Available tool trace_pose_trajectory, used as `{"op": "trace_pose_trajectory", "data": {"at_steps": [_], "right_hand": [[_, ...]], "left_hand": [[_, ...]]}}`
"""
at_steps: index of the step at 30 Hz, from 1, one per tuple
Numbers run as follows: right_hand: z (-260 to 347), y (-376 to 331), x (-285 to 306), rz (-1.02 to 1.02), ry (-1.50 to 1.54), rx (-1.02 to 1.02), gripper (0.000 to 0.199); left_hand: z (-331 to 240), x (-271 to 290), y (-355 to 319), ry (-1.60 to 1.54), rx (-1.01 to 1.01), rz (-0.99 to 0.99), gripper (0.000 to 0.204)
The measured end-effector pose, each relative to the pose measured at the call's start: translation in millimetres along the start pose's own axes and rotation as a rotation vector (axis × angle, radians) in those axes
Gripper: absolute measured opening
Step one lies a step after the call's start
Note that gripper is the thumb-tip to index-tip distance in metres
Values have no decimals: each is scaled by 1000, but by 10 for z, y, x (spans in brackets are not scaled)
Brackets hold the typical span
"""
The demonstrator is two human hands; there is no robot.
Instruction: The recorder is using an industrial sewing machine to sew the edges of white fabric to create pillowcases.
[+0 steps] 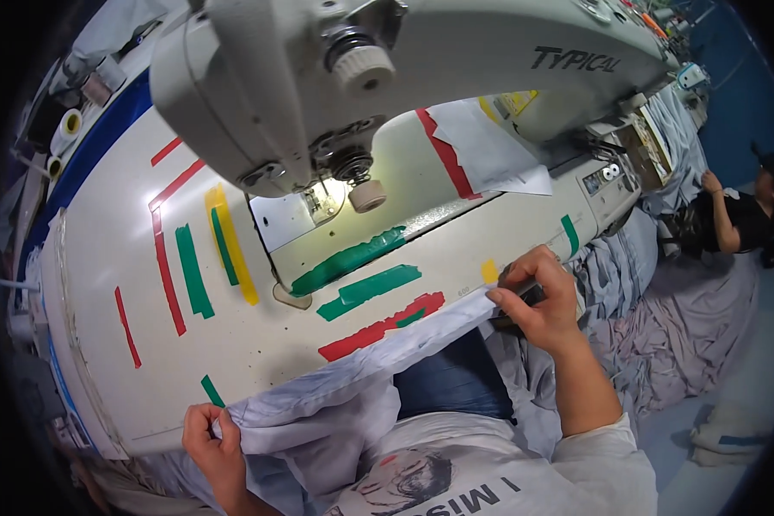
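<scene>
A strip of pale white-blue fabric (361, 370) is stretched between my two hands along the near edge of the sewing machine table (146, 404). My left hand (214, 439) pinches its left end near the table's front left. At the other end, my right hand (542, 297) grips the fabric between thumb and fingers, with a dark, small shape partly hidden in the palm. More of the cloth hangs over the edge toward my lap. Beyond the hands stands the sewing machine (456, 52), its lit needle area and presser foot (322, 202) apart from the fabric.
Red, green and yellow tape strips (371, 327) mark the table. A white fabric piece (486, 150) lies under the machine arm. Thread spools (67, 129) stand at the far left. Heaped cloth (679, 318) sits at the right, where another person (740, 206) works.
</scene>
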State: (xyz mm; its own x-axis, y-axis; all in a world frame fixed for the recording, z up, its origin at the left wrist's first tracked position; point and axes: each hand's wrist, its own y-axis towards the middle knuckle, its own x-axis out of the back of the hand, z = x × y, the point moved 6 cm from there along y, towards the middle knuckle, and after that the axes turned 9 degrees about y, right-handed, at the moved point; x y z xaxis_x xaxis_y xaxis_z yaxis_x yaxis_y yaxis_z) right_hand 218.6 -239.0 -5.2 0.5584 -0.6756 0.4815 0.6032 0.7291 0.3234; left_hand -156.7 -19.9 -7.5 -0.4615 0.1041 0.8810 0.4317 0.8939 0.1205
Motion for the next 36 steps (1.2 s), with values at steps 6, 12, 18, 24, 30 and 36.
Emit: {"op": "trace_pose_trajectory", "data": {"at_steps": [6,12,18,24,30,36], "right_hand": [[-31,-2,27,19,-3,-20,25],[565,213,-228,68,191,156,41],[537,407,-1102,433,469,-347,23],[213,979,-1137,431,294,-342,11],[226,1471,-1231,539,-70,-124,16],[152,1596,-1303,556,-150,-116,15]], "left_hand": [[21,20,-9,34,1,29,10],[-939,-231,432,-94,-505,84,14],[-1826,-661,886,-57,-870,-62,14],[-1694,-984,1244,-96,-594,58,15],[-1597,-1134,1413,-115,-494,114,18],[-1636,-1072,1478,-25,-556,88,14]]}}
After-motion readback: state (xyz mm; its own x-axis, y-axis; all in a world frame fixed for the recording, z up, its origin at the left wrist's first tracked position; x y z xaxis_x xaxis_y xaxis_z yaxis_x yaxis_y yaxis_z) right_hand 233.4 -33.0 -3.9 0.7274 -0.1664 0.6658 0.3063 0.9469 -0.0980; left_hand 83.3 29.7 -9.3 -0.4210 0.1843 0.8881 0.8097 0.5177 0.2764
